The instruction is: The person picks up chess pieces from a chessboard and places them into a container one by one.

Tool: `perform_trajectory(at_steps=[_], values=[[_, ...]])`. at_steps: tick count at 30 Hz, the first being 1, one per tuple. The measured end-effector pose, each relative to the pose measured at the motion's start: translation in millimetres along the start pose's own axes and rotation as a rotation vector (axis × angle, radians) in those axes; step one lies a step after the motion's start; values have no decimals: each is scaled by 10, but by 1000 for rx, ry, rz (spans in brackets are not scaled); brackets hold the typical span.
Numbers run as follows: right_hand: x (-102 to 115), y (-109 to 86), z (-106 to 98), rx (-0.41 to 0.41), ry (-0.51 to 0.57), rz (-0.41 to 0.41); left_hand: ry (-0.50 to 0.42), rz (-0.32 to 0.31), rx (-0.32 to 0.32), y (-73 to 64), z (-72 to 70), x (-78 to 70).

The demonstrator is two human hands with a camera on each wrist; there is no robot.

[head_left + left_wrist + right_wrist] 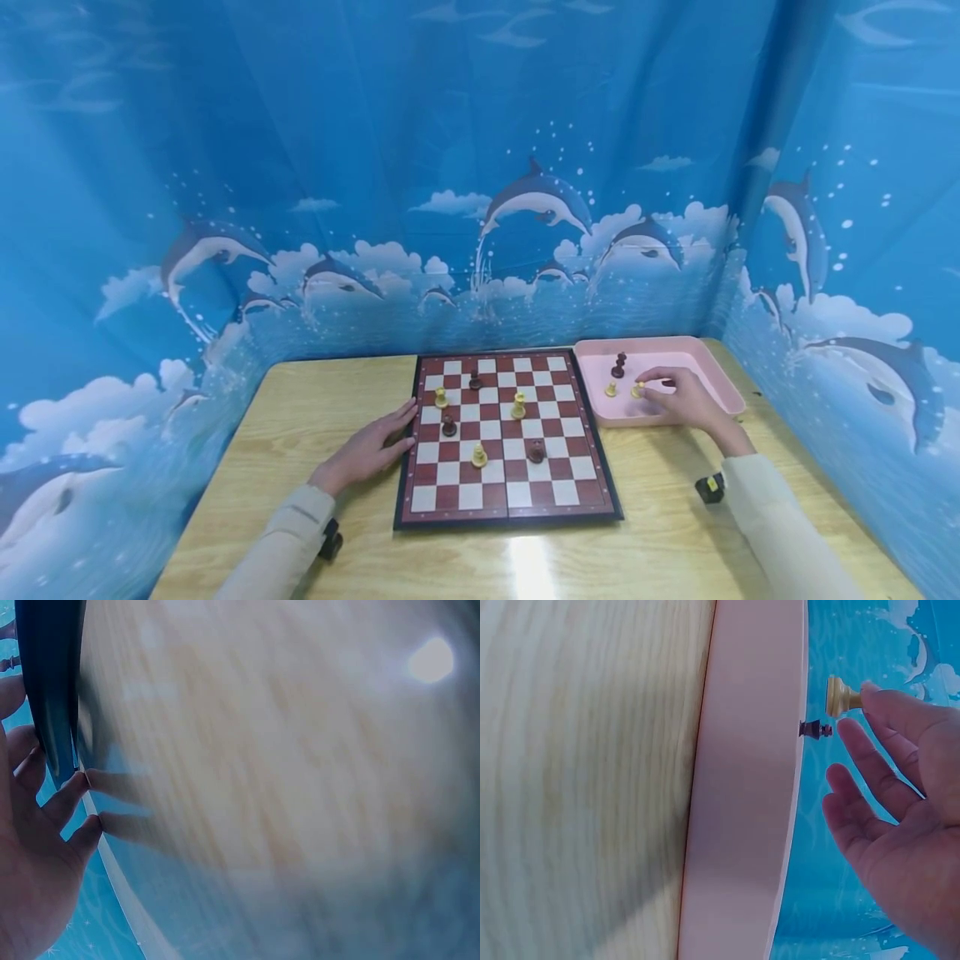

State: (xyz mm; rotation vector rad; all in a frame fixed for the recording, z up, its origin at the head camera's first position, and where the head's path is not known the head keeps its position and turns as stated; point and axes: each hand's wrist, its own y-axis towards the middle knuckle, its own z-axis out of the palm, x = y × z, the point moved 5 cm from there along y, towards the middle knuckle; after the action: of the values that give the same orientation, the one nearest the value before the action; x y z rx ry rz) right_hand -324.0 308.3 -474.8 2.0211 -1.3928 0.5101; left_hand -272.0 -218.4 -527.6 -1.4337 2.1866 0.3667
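1. Fingers of the right hand [678,402] pinch a plastic-looking, pale-yellow chess piece [843,697] just below their tips, above the pink rectangular tray [742,780].
2. Likely a lifting step; next calls for a steady pinch.
3. Long axis near upright, base down; covered top, kind uncertain.
4. The left hand's [367,447] spread fingers touch the red-and-white chessboard [540,496].

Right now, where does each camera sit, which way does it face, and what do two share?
Head: on the head, facing forward and down at the board, tray, table and curtain; left hand, right hand and both sleeves show.
Left wrist: on that wrist, looking past the left hand at the board's edge and table; only that hand shows.
Right wrist: on that wrist, facing the tray's wall; only the right hand shows, pinching a pale piece.
Shared: head and right wrist both show that piece.
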Motion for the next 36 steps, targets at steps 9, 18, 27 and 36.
perform_trajectory(at_steps=[9, 18, 27, 36], values=[[-133, 128, -57, 43, -28, 28, 0, 1, 2, 5, 7, 14], [-203, 223, -35, 79, -30, 35, -3, 5, -5, -2, -10, -3], [-273, 252, -3, 105, -49, 47, 1, -2, -1, -2, 0, 2], [-290, 237, 53, 147, -46, 95, 9, -1, 0, -2, 1, 2]])
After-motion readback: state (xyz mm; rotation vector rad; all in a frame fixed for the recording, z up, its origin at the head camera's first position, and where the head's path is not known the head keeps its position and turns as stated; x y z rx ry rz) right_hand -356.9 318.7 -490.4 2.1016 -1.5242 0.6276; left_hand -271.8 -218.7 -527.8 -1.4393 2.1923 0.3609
